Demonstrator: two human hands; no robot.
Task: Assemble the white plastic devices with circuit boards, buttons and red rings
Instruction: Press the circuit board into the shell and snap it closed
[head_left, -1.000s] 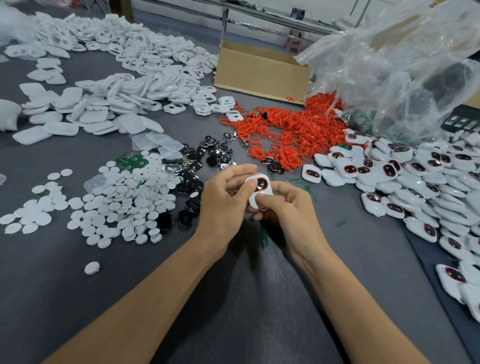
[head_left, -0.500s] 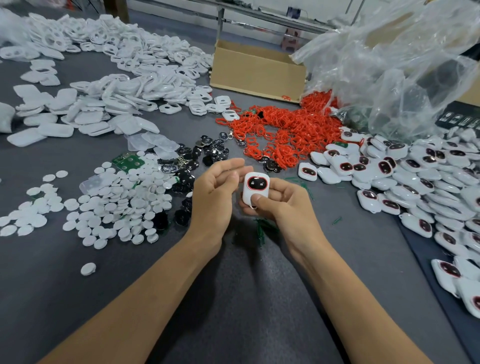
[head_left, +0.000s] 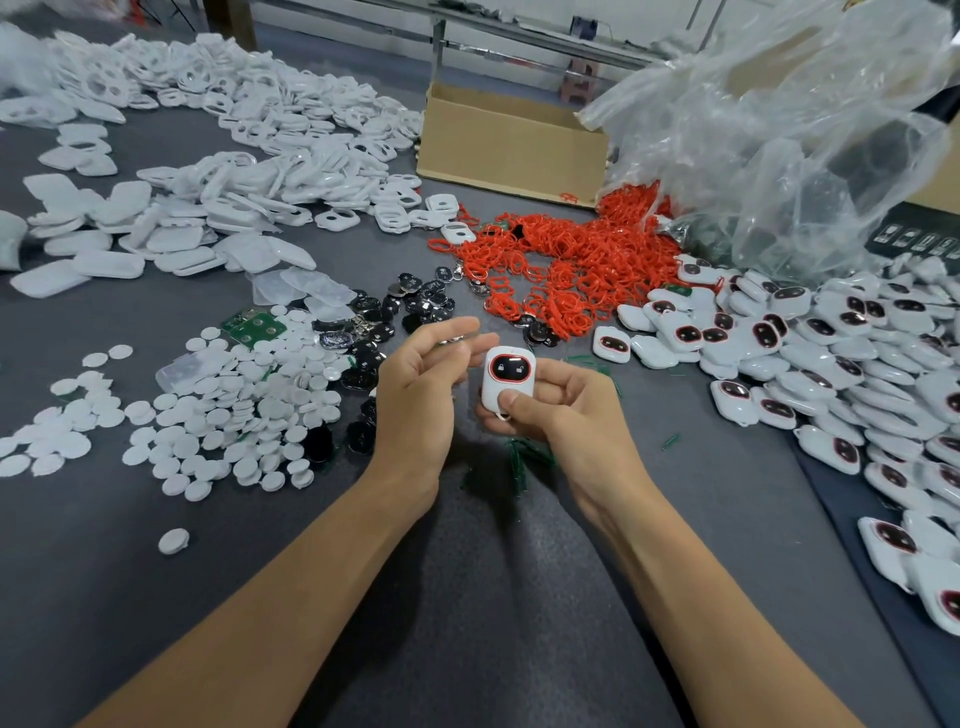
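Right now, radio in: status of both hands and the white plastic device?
Right hand grips white plastic device with red-ringed black button face, thumb on its lower end. Left hand beside it, relaxed, not touching. Nothing between them.

A single head-worn wide-angle view is provided, directed forward and down onto the table (head_left: 493, 597). The left hand (head_left: 415, 400) and right hand (head_left: 566, 415) are framed close, centrally.
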